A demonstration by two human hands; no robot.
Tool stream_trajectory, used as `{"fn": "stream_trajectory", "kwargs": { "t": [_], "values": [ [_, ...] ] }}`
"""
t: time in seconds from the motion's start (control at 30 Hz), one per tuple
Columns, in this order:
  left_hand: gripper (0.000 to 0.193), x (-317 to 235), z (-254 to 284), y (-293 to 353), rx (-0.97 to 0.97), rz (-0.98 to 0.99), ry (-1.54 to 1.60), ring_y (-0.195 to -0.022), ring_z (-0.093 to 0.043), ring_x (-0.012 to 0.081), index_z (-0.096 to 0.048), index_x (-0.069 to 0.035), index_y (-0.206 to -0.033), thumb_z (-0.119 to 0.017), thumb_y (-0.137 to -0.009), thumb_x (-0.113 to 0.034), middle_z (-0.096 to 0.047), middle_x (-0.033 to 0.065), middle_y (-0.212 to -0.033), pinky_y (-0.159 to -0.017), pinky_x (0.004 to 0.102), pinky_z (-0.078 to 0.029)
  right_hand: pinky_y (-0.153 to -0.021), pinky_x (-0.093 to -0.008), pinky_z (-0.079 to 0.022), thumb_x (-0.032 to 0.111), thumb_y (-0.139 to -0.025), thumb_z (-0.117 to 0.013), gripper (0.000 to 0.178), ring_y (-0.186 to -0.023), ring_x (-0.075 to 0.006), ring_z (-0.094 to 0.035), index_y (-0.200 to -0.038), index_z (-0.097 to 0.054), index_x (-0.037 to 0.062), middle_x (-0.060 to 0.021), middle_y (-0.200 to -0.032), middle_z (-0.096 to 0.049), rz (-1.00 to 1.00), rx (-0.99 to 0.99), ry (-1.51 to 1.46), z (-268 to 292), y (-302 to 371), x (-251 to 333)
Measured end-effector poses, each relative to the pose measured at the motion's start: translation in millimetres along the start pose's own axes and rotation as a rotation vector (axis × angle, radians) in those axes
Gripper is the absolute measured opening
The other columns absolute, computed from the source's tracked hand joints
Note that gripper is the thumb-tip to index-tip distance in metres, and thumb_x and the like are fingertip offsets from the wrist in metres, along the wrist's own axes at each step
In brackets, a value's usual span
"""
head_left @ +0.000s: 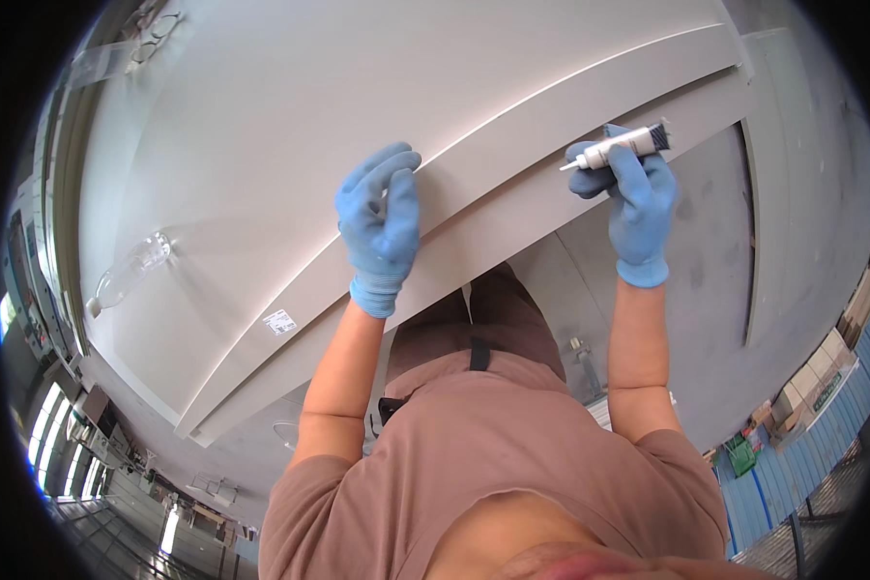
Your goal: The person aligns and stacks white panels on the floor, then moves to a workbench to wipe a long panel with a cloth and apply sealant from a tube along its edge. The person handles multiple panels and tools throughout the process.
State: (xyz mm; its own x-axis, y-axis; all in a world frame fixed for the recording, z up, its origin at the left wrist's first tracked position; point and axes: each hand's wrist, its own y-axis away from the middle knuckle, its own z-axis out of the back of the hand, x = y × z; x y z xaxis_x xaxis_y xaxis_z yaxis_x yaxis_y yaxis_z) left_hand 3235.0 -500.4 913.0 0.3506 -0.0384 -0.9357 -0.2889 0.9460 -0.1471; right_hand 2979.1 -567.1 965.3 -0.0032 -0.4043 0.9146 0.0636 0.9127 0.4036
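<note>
My right hand, in a blue knit glove with a greyer palm, is closed round a small white squeeze tube. A thin white nozzle on the tube points left, and its other end is dark. On the left, my left hand wears the same kind of glove and hovers by the edge of a long pale panel strip. Its fingers are loosely curled with a gap between them and the thumb; I see nothing held there. Both hands are raised over the pale work surface.
A clear plastic bottle lies on the large pale board at the left. Eyeglasses rest at its far left corner. The strip carries a small printed label. A green container stands far off at lower right.
</note>
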Motion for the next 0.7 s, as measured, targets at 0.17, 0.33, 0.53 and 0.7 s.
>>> {"fn": "stream_trajectory", "kwargs": {
  "t": [0.17, 0.33, 0.53, 0.7],
  "values": [
    [0.017, -32, 20, 3, 0.106, 0.211, 0.378, -0.098, -0.072, 0.0193, -0.075, 0.0, -0.104, -0.059, -0.102, -0.003, -0.078, 0.0118, -0.107, -0.089, 0.0329, -0.056, -0.068, -0.0319, -0.062, 0.021, -0.106, -0.062, 0.029, -0.072, -0.021, -0.074, -0.107, -0.069, -0.0063, -0.0162, -0.094, -0.076, 0.153, 0.202, -0.101, -41, 15, 20],
    [0.011, -56, 36, 11, 0.133, 0.039, 0.412, -0.095, -0.071, 0.0203, -0.071, -0.001, -0.105, -0.061, -0.103, -0.005, -0.077, 0.0137, -0.107, -0.086, 0.0343, -0.057, -0.075, -0.0322, -0.064, 0.009, -0.101, -0.068, 0.026, -0.083, -0.0218, -0.076, -0.118, -0.064, -0.0102, -0.0182, -0.098, -0.075, 0.322, 0.297, -0.19, -79, 51, 36],
    [0.009, -61, 52, 13, 0.09, -0.177, 0.245, -0.093, -0.071, 0.0255, -0.073, -0.001, -0.103, -0.068, -0.099, -0.007, -0.077, 0.0151, -0.109, -0.084, 0.0367, -0.057, -0.08, -0.0292, -0.062, 0.002, -0.097, -0.072, 0.019, -0.091, -0.0159, -0.073, -0.111, -0.066, -0.0091, -0.014, -0.098, -0.074, 0.368, 0.364, -0.325, -99, 70, 43],
    [0.011, -59, 60, 14, 0.101, -0.152, 0.227, -0.093, -0.071, 0.0265, -0.075, 0.0, -0.102, -0.071, -0.097, -0.008, -0.077, 0.0146, -0.107, -0.083, 0.037, -0.056, -0.08, -0.0298, -0.062, 0.002, -0.097, -0.072, 0.02, -0.09, -0.0165, -0.073, -0.111, -0.066, -0.0097, -0.0129, -0.096, -0.074, 0.435, 0.381, -0.246, -104, 74, 39]
  ]
}}
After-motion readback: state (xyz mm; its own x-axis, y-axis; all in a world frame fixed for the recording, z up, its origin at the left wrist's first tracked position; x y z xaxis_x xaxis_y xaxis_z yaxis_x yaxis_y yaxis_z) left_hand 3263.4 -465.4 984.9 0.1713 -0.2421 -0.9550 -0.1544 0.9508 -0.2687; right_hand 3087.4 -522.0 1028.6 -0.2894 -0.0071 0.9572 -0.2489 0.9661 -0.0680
